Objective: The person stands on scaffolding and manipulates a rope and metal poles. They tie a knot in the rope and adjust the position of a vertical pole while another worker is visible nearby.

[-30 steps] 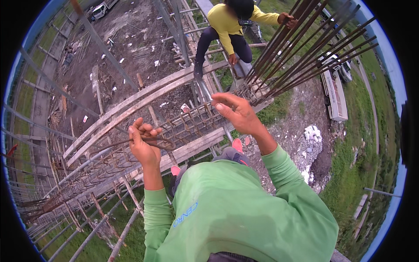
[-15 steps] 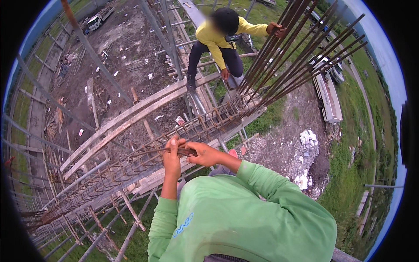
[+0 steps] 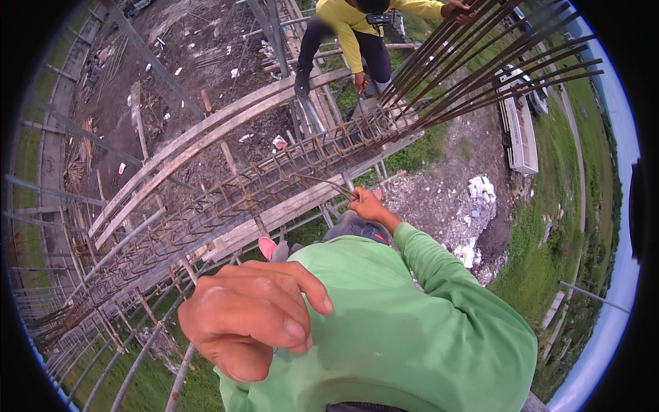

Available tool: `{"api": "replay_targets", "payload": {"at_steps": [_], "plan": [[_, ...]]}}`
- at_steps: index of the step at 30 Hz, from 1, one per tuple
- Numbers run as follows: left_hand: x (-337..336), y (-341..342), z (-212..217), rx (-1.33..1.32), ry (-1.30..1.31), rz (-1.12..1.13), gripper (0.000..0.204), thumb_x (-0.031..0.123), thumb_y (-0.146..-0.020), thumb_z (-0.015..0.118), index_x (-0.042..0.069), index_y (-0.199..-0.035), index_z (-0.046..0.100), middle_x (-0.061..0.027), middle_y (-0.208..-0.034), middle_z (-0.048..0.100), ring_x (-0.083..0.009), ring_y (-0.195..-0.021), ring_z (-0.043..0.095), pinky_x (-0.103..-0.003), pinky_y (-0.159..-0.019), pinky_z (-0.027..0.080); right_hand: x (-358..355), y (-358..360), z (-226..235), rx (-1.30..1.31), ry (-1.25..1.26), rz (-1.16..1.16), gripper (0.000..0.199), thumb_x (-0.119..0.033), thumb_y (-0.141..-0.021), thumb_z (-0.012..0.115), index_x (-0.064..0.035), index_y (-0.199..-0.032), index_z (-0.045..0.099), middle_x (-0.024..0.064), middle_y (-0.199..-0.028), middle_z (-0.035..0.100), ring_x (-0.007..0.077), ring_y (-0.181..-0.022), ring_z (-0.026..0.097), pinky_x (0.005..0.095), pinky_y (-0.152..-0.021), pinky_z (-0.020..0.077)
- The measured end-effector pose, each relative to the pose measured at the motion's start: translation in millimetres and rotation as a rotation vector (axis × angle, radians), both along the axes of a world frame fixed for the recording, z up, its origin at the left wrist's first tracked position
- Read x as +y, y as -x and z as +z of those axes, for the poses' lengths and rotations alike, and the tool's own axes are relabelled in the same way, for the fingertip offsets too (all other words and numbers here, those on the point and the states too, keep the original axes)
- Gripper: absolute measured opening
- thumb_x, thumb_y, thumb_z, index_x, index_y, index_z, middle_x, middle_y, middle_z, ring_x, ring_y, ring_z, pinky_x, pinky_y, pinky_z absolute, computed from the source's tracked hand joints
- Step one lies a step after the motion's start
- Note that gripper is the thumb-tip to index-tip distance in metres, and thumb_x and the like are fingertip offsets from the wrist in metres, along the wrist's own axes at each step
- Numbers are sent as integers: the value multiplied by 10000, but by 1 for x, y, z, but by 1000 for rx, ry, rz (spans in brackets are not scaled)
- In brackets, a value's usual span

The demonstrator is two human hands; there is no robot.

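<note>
My right hand (image 3: 368, 204) is closed around one end of a thin bent steel rod (image 3: 328, 181). The rod reaches left over the rebar cage (image 3: 233, 194), and its far end curves down near the cage's bars. Close in front of my chest, my left hand (image 3: 250, 316) is raised with its fingers curled in. Nothing shows in it, though its palm is turned out of sight. The cage is a long run of rusty bars with many stirrups, lying along a grey form beside a plank.
A co-worker in a yellow shirt (image 3: 350, 42) crouches at the far end, one hand on tall upright rebars (image 3: 473, 62). Curved timbers (image 3: 206, 130) and scaffold pipes (image 3: 147, 51) stand left. Ground lies far below, with a parked truck (image 3: 518, 134) at right.
My left hand has let go of the rod and come back toward my chest, its fingers curled. My right hand has moved right with the rod. The view has shifted, with the co-worker higher in it.
</note>
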State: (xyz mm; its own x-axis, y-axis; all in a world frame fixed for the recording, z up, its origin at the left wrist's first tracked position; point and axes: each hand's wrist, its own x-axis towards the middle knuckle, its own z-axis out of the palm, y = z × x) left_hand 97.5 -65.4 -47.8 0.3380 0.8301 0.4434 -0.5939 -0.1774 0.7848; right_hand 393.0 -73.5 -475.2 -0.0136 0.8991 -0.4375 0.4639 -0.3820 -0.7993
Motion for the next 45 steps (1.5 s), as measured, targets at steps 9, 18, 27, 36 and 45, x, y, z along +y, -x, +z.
{"api": "replay_targets", "payload": {"at_steps": [9, 18, 27, 36, 45], "plan": [[7, -13, 44, -58, 305, -468, 442, 490, -819, 795, 74, -924, 690, -76, -820, 654, -241, -735, 616, -439, -645, 520, -37, -42, -38, -208, 83, 9, 224, -109, -739, 700, -5, -890, 572, 128, -801, 605, 222, -753, 587, 376, -699, 489], [36, 29, -102, 122, 511, 365, 480, 339, -887, 777, -76, -1061, 609, -75, -779, 638, -125, -639, 600, -327, -696, 560, -8, -12, -58, -202, 86, 104, 304, -115, -773, 691, 13, -1026, 584, 149, -822, 635, 261, -762, 631, 391, -713, 502], [-165, 161, -460, 1018, 1489, 594, 273, 317, -952, 658, 46, -982, 633, -28, -768, 630, -126, -625, 603, -287, -530, 463, 77, 64, -88, -186, 99, 289, 452, -176, -837, 656, -17, -1241, 529, 279, -1098, 656, 466, -1044, 616, 504, -896, 485], [-433, 185, -435, 1932, 1556, -14, 691, 484, -809, 742, -46, -1229, 600, -310, -1191, 636, -457, -1134, 612, -497, -955, 503, 177, 148, -166, -243, 121, 443, 465, -206, -891, 628, -48, -1313, 516, 262, -1210, 632, 452, -1132, 590, 513, -956, 469], [-423, 219, -408, 2093, 1621, 58, 631, 404, -821, 727, 11, -1289, 569, -266, -1253, 591, -438, -1134, 597, -507, -966, 490, 219, 183, -227, -168, 92, 464, 406, -177, -887, 628, -69, -1267, 532, 236, -1212, 629, 426, -1133, 590, 499, -955, 474]]}}
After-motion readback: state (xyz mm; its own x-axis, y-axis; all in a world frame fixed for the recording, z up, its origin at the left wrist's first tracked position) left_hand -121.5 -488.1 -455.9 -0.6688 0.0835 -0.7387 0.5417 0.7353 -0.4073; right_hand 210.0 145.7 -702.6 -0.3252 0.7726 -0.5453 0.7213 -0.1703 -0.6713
